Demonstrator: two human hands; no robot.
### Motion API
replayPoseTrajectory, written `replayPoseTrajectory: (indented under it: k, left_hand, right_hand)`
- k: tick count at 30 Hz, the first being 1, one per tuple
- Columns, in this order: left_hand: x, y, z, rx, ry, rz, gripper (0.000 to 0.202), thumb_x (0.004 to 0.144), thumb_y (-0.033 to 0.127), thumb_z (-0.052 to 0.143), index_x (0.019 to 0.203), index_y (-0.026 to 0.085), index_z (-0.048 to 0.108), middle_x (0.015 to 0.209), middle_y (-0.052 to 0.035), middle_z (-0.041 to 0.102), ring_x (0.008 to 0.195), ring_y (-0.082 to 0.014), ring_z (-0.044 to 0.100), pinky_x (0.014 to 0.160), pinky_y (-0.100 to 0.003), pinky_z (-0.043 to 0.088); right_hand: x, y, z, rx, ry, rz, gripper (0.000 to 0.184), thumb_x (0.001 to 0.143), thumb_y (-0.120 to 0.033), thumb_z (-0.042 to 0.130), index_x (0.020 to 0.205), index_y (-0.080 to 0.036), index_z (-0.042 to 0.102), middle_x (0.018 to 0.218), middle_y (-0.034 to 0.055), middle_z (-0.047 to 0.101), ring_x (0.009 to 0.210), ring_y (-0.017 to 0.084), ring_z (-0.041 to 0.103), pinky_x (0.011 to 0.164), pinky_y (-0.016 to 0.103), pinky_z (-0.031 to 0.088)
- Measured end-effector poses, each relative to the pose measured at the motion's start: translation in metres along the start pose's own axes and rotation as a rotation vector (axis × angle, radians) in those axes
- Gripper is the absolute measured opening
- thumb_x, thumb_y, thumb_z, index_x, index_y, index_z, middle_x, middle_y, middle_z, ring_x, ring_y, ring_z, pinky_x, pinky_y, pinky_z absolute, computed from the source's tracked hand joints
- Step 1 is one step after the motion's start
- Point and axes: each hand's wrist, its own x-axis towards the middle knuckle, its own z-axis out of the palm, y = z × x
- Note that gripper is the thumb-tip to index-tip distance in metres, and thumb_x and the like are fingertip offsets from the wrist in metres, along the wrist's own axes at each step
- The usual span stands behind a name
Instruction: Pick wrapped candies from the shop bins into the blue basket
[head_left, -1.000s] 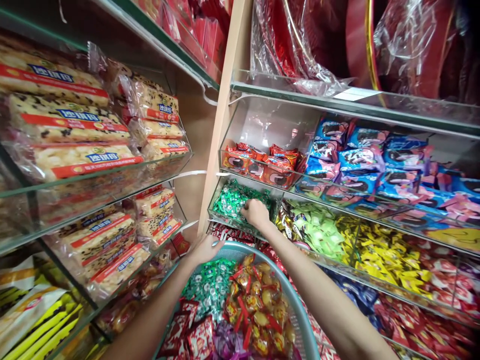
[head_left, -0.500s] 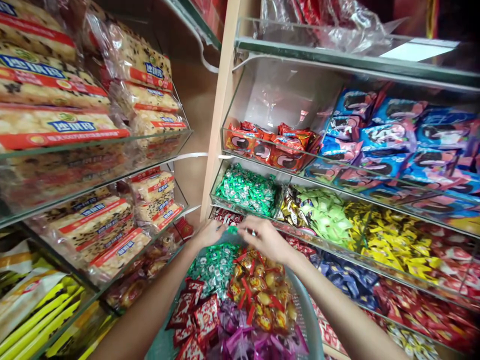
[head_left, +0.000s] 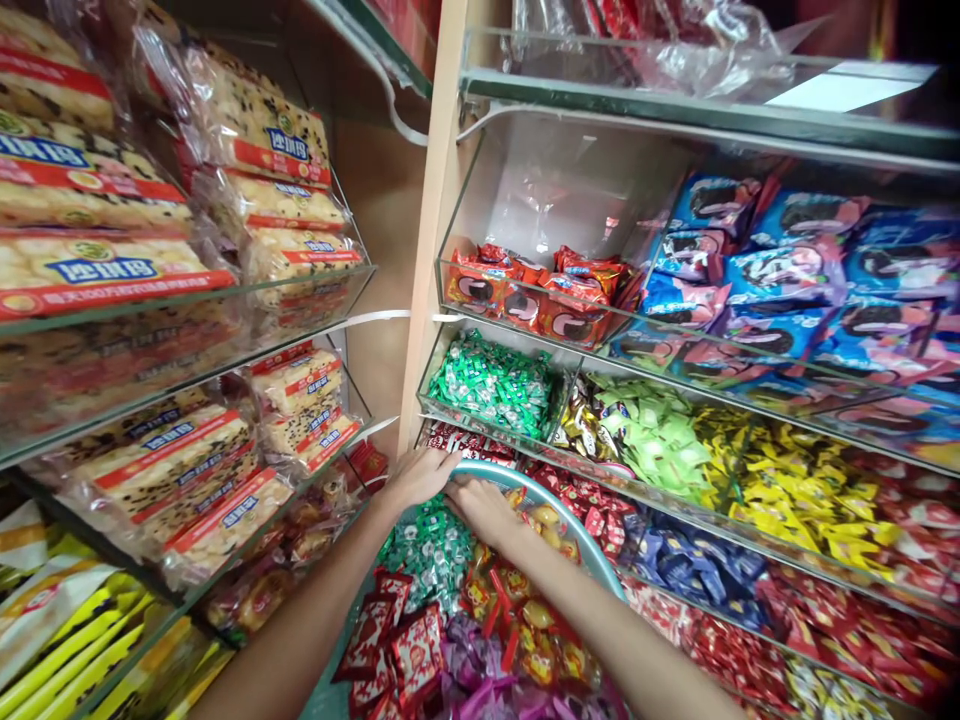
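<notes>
A pale green plastic basket (head_left: 577, 520) sits in front of me, filled with green wrapped candies (head_left: 427, 550), yellow-and-red candies (head_left: 525, 620), red packets (head_left: 397, 640) and purple ones. My left hand (head_left: 416, 475) grips the basket's far rim. My right hand (head_left: 480, 510) reaches down inside the basket among the green candies, fingers curled; what they hold is hidden. Just above, a clear shelf bin (head_left: 495, 385) is full of the same green candies.
Glass shelves on the left carry stacked packs of nut bars (head_left: 172, 470). Right shelves hold orange biscuit packs (head_left: 540, 295), blue biscuit packs (head_left: 787, 270), light green (head_left: 652, 430) and yellow candies (head_left: 795, 490). A wooden post (head_left: 431, 230) divides the two racks.
My right hand left the green candy bin on the shelf, came down over the basket and now dips into it. The view tilted downward slightly.
</notes>
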Motion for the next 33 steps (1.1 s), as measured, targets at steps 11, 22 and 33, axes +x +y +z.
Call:
replayPoseTrajectory:
  k: [11,22,33]
  left_hand:
    - [-0.007,-0.006,-0.006,-0.011,-0.005,-0.024,0.064,0.088,0.057,0.016,0.083,0.021,0.068,0.088,-0.0092,0.072,0.084,-0.0216,0.064,0.068,-0.027,0.039]
    - [-0.003,-0.008,-0.003,-0.002,0.036,-0.011,0.068,0.086,0.063,0.014,0.078,0.021,0.068,0.076,-0.0078,0.07,0.073,-0.0197,0.063,0.059,-0.025,0.035]
    - [-0.001,-0.005,-0.005,0.004,0.012,-0.021,0.072,0.085,0.064,0.012,0.081,0.02,0.069,0.086,-0.0103,0.071,0.085,-0.0243,0.064,0.067,-0.029,0.039]
  right_hand:
    - [-0.004,0.024,-0.108,0.051,0.323,0.028,0.035,0.096,-0.035,0.034,0.091,-0.019,0.064,0.089,0.0054,0.066,0.085,0.016,0.06,0.078,0.025,0.043]
    - [0.047,0.054,-0.116,-0.116,0.321,0.42,0.028,0.085,-0.042,0.055,0.092,-0.017,0.066,0.1,0.01,0.062,0.094,0.021,0.058,0.073,0.026,0.042]
    - [0.033,0.055,-0.127,0.022,0.416,0.383,0.025,0.085,-0.04,0.055,0.088,-0.017,0.064,0.093,0.0062,0.06,0.085,0.018,0.058,0.072,0.026,0.039]
